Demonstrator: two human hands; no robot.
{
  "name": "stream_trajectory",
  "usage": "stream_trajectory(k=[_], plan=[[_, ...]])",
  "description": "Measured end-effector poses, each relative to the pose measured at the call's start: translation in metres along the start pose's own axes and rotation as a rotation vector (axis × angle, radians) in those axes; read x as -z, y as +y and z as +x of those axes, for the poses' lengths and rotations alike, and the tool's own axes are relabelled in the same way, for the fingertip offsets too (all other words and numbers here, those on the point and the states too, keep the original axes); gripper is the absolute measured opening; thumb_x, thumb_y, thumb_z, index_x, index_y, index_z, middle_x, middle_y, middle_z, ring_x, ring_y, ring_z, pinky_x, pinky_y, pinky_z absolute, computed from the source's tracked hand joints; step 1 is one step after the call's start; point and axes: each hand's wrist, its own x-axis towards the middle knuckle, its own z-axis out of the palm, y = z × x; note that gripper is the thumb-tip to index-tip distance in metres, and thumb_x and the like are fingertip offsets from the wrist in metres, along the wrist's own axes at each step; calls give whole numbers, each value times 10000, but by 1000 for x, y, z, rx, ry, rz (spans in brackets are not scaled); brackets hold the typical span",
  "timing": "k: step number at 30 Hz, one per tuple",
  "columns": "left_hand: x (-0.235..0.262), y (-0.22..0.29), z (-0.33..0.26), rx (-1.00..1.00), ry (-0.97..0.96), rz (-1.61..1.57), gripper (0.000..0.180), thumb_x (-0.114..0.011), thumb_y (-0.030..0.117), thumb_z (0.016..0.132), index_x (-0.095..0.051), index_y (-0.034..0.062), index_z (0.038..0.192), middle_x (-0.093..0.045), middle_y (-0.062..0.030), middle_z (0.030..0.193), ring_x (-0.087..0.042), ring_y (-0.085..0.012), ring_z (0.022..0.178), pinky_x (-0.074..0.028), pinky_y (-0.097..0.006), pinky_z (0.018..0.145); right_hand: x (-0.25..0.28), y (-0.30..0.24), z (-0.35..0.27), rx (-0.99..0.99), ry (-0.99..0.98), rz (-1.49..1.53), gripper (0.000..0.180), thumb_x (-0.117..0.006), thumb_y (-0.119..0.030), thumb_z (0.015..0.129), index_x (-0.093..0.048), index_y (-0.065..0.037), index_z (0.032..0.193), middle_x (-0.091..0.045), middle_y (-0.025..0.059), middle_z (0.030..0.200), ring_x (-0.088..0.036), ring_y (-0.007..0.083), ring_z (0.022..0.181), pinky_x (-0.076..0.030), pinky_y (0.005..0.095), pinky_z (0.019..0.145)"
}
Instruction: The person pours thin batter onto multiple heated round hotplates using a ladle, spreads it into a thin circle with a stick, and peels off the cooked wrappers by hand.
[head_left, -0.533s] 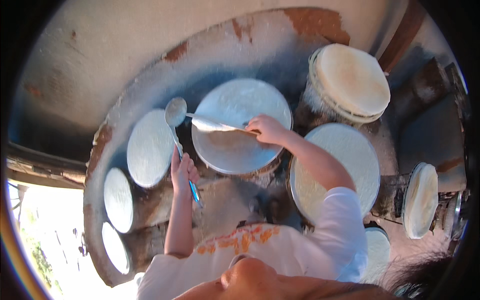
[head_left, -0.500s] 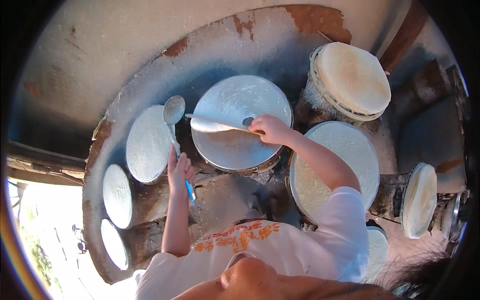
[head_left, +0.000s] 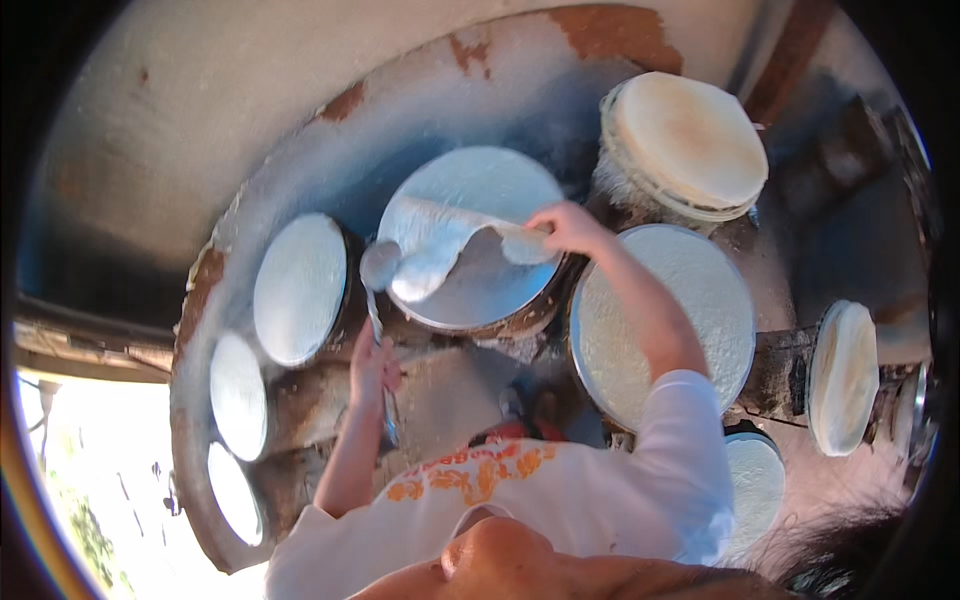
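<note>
Lifting one thin white sheet (head_left: 450,245) off the central round pan (head_left: 475,290), right hand (head_left: 565,228) fingers pinch its edge; the sheet runs left-right. Left hand (head_left: 372,365) grips one ladle (head_left: 380,268), bowl pointing away. Three white discs (head_left: 298,288) lie left.

No packages, no labels, no signs, no screens anywhere in view

Stack of browned flat rounds (head_left: 688,140) upper right; white discs (head_left: 300,288) along left; curved plastered wall (head_left: 200,120) behind.
</note>
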Motion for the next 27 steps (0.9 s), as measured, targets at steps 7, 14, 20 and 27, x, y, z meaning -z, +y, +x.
stream_trajectory(k=[7, 14, 20, 27], plan=[[-20, -4, -24, 16, -180, 110, 557, -461, 99, 948, -250, 212, 1451, -359, 39, 599, -313, -34, 421, -270, -194, 363, -12, 1, -67, -48, 279, -43, 361, -644, 28, 603, -691, -37, 955, -661, 95, 998, -633, 244, 897, -501, 334, 792], [20, 52, -31, 44, -406, -390, 470, -417, 154, 980, -304, 256, 1425, -353, 36, 616, -290, -33, 380, -245, -176, 302, -115, -56, -119, 69, 362, -415, 291, -632, 6, 694, -690, -112, 954, -648, 60, 1011, -595, 265, 939, -487, 355, 819], [74, 88, -45, -261, -504, -374, 449, -403, 142, 984, -328, 258, 1411, -351, 41, 609, -289, -29, 381, -246, -181, 306, -295, -175, -12, -281, 602, 1172, 417, -662, -65, 820, -509, -53, 1208, -635, 94, 995, -611, 128, 669, -430, 231, 508], [161, 89, -66, -294, -514, -273, 541, -461, 124, 962, -251, 229, 1449, -357, 42, 615, -285, -22, 389, -224, -184, 325, -419, -169, 100, -228, 948, 1479, 273, -497, -236, 958, -397, -200, 1209, -475, 17, 724, -426, 93, 497, -348, 244, 397]])
